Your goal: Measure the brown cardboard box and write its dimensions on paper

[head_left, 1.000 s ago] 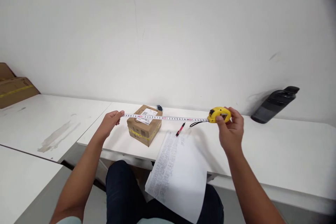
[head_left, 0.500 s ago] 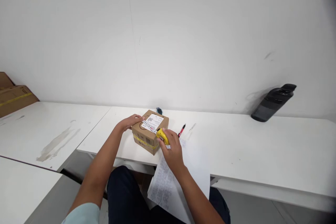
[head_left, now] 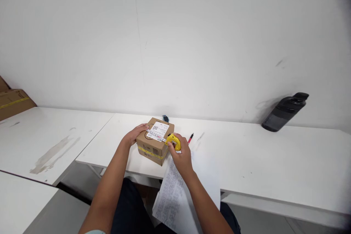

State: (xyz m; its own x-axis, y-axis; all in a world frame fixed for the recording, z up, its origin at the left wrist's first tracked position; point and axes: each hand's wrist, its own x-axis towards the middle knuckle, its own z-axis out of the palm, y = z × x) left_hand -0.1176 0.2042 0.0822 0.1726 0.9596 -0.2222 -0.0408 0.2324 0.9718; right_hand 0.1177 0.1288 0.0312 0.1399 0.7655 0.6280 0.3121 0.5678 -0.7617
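A brown cardboard box (head_left: pixel 157 151) with yellow tape around its sides sits on the white table. On its top is a white label (head_left: pixel 160 127). The printed blade (head_left: pixel 155 135) of a tape measure lies across the top, partly over the label. My right hand (head_left: pixel 182 155) is closed around the yellow tape measure (head_left: pixel 174 141) at the box's right edge. At the left edge, my left hand (head_left: pixel 136 133) has its fingers bent over the top, pressing at the blade's end; the thumb is hidden.
Printed sheets of paper (head_left: pixel 174 193) lie across my lap and the table edge, under my right forearm. Near them is a red and black pen (head_left: pixel 191 139). A small dark object (head_left: pixel 165 118) lies behind the box. To the right stands a black bottle (head_left: pixel 285 112); more boxes (head_left: pixel 15 102) are far left.
The tape measure's case has turned in my right hand, so its flat side shows more. It sits slightly farther right against the box. My left hand stays at the box's left edge.
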